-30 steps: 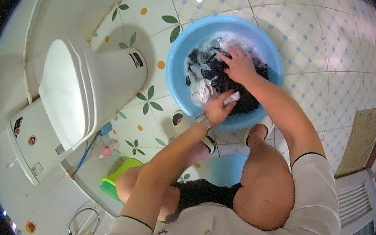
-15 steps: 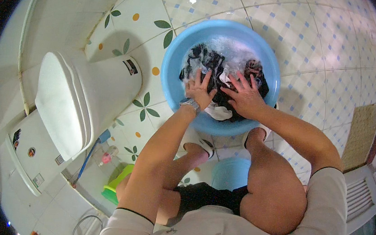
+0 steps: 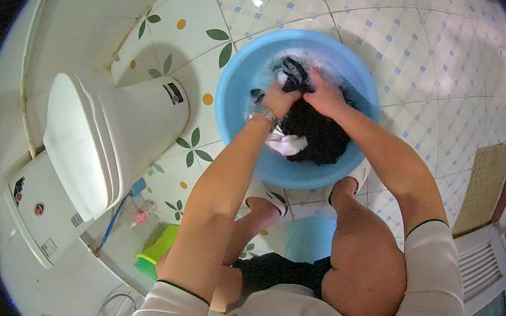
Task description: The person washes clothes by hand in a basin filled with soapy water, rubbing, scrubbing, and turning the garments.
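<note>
A round light-blue basin (image 3: 229, 116) on the tiled floor holds sudsy water and soaking laundry. My left hand (image 3: 279, 99), with a watch on its wrist, is closed around a bunched piece of black clothing (image 3: 296, 71). Close beside it, my right hand (image 3: 327, 98) grips the same dark fabric, its fingers partly hidden in the cloth and foam. More black cloth (image 3: 316, 133) spreads below my hands. A white cloth (image 3: 287, 143) lies at the basin's near side, by my left wrist.
A white toilet (image 3: 128, 121) with its lid down stands at the left. Between my feet, close to me, sits a smaller blue stool or tub (image 3: 309, 239). A green plastic basin (image 3: 159, 249) and a pink-and-clear bottle (image 3: 143, 213) are at the lower left. A vented door (image 3: 480, 265) is at the right.
My hands were spread flat on the laundry; now they have come together and closed on the black clothing, bunching it up toward the far side. The white cloth has shifted slightly left.
</note>
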`<state>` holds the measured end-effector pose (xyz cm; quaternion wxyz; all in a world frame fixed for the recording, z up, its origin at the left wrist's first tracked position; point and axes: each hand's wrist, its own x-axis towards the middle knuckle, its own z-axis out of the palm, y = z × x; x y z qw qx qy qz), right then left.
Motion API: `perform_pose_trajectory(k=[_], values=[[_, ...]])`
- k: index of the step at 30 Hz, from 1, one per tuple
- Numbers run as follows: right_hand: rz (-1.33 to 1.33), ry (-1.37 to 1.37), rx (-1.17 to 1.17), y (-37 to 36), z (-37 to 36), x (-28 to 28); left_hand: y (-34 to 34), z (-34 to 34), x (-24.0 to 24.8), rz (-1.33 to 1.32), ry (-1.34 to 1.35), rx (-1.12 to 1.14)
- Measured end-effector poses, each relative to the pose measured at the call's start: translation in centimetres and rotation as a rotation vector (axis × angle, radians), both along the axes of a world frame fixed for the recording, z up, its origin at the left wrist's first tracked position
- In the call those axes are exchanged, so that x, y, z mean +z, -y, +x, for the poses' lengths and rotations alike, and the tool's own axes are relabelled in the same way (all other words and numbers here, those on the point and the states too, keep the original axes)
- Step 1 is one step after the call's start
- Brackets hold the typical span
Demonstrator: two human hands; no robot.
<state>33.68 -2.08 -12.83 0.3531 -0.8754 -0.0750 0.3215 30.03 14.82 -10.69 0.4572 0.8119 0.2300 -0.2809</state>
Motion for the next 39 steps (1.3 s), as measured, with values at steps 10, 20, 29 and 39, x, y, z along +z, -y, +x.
perform_pose_trajectory(k=[10,20,29,39], values=[[0.058,0.379,0.434,5.5,-9.4,8.8,1.4,-11.9,7.3,0.192,0.471,-0.515],[-0.257,0.296,0.761,2.7,-3.0,1.4,4.2,-5.2,0.6,0.546,0.027,-0.542],[-0.069,0.291,-0.232,-0.3,1.0,-0.9,2.2,-1.0,1.3,0.410,0.143,-0.090],[0.170,-0.036,0.381,3.6,-4.6,9.1,-0.4,-8.2,6.9,-0.070,0.228,-0.298]])
